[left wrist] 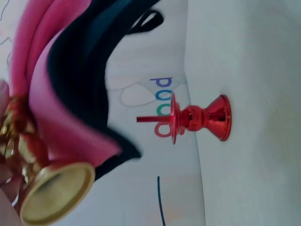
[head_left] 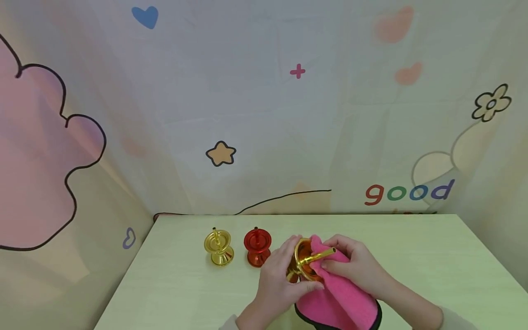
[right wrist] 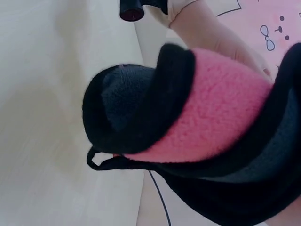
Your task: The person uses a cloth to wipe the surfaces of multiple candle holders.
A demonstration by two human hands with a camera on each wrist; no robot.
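My left hand holds a shiny gold candle holder, tilted so its dish and central tube point to the right. With the thumb and fingers of my right hand, I pinch a pink cloth with dark edging against the inside of the dish, beside the tube. Below the hands the cloth hangs loose. The left wrist view shows the holder's round base and the cloth behind it. Folds of the cloth hide most of the right hand in the right wrist view.
On the pale table, a second gold candle holder stands upright at the back left. Beside it is a red candle holder, close to my left hand. A printed curtain hangs behind the table.
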